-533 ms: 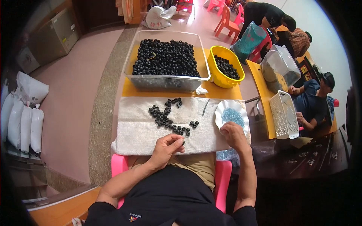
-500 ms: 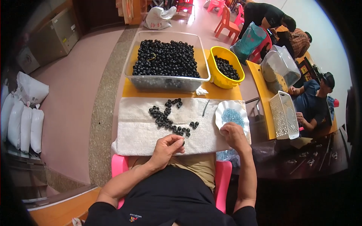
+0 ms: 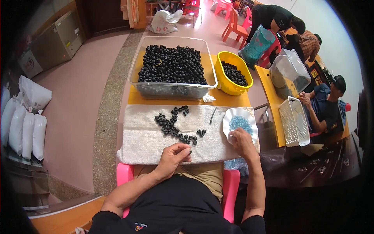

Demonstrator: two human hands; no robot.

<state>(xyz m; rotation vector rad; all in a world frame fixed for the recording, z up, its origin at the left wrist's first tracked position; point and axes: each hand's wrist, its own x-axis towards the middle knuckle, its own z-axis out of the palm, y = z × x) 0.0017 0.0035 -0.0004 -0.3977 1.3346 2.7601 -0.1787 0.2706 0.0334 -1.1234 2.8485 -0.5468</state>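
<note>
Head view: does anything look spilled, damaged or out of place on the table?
One thing stands out: a thin, curved yellowish strip lies on the small, round black beads in the large clear plastic bin, unlike the beads around it. Its material cannot be told. Nothing looks plainly spilled or damaged.

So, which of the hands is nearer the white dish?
The right hand, over the near side of the white dish; the left hand is off to its left.

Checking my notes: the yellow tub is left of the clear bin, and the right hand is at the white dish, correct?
Not quite: the head view shows the yellow tub right of the clear bin. The right hand is at the white dish.
</note>
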